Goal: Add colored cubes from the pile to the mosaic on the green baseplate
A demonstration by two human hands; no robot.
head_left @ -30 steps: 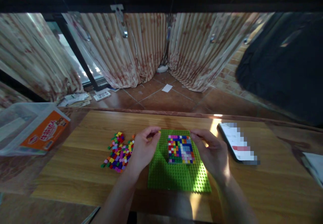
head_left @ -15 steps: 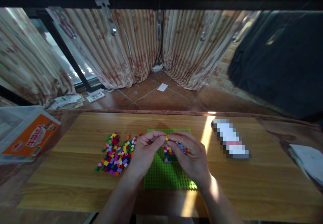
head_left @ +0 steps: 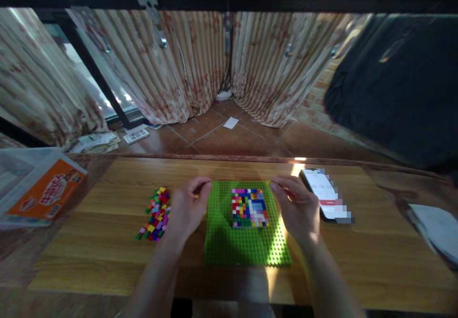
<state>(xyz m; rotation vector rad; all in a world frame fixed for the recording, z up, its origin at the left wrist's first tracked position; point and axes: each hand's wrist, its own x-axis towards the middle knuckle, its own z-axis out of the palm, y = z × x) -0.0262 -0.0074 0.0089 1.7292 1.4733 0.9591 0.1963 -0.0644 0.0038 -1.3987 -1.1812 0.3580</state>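
While the left hand [head_left: 186, 209] and right hand [head_left: 299, 209] pinch narrowly, contents unclear, loose bricks [head_left: 156, 220] partly hidden

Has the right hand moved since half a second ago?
Yes, to the right: judged against the green baseplate, the right hand has gone from over the block mosaic to the plate's right edge.

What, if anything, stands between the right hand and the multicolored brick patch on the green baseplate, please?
Nothing visible stands in the way: between the right hand and the multicolored brick patch there is only a studded strip of the green baseplate.
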